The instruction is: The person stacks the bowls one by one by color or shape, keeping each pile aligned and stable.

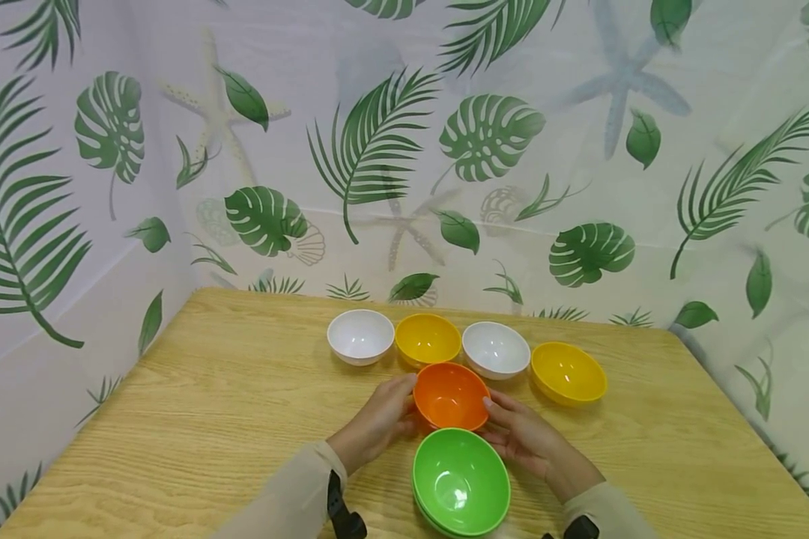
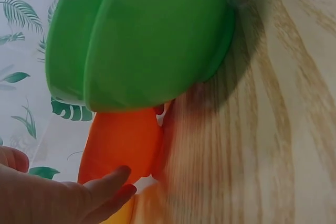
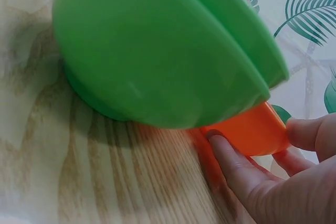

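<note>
Both hands hold an orange bowl point(image 1: 450, 397) from opposite sides, close over the table. My left hand point(image 1: 380, 419) has its thumb near the bowl's left rim and its fingers against the lower side, as the left wrist view shows. On the right rim lies the thumb of my right hand point(image 1: 529, 442), with the fingers spread under that side in the right wrist view. Nearer to me, between the forearms, a nested stack of green bowls point(image 1: 461, 479) stands on the table and hides part of the orange bowl in both wrist views.
Behind the orange bowl runs a row: a white bowl point(image 1: 360, 337), a yellow bowl point(image 1: 428, 339), another white bowl point(image 1: 496, 349) and another yellow bowl point(image 1: 568, 373) at the right end. The wooden table point(image 1: 195, 419) meets a leaf-patterned backdrop point(image 1: 377, 247).
</note>
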Demonstrator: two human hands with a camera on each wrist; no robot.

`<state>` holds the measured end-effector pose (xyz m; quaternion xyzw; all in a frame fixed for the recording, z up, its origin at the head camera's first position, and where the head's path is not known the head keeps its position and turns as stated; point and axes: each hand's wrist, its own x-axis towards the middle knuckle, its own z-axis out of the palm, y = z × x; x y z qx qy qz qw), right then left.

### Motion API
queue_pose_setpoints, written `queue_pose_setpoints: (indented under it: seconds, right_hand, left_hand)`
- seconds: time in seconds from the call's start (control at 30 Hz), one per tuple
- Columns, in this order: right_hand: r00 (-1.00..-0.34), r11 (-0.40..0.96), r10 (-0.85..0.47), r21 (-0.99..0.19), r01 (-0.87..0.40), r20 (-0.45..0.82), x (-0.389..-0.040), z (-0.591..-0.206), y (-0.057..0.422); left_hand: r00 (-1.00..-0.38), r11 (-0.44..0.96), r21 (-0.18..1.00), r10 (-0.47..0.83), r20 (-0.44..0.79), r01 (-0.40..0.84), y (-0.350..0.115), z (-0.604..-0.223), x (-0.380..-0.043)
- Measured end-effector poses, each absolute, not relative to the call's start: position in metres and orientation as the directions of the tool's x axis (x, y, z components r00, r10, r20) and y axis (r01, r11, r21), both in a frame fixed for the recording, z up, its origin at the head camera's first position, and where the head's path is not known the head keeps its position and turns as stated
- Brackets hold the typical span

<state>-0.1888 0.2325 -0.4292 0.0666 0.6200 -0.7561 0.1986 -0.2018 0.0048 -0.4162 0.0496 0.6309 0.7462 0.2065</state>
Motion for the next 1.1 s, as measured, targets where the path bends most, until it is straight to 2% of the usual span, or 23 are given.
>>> queue_pose_setpoints:
  seconds: [0.2, 0.4, 0.5, 0.83, 1.1]
  right_hand:
    - [-0.920, -0.187, -0.223, -0.912, 0.365, -0.322, -0.1868, -0.4279, 0.2316]
    - [-0.947, -0.163, -0.120, -0.935, 0.315, -0.298, -0.1861, -0.4256, 0.2282]
    - [-0.952, -0.159, -0.109, -0.940, 0.301, -0.287, -0.1854, -0.4246, 0.2267]
    - [-0.949, -0.177, -0.293, -0.969, 0.171, -0.114, -0.1816, -0.4225, 0.2305]
    - [-0.967, -0.171, -0.245, -0.978, 0.120, -0.075, -0.1791, -0.4249, 0.2307]
  left_hand:
    - [-0.912, -0.102, 0.970, 0.374, -0.167, -0.219, 0.0059, -0.4153, -0.1989]
    - [-0.923, -0.144, 0.972, 0.365, -0.123, -0.187, 0.0071, -0.4147, -0.1995]
    - [-0.936, -0.162, 0.976, 0.341, -0.083, -0.146, 0.0074, -0.4140, -0.1989]
    - [-0.962, -0.128, 0.990, 0.273, -0.016, -0.052, 0.0067, -0.4102, -0.1961]
    - [-0.955, -0.087, 0.996, 0.295, 0.019, -0.008, 0.0052, -0.4107, -0.1946]
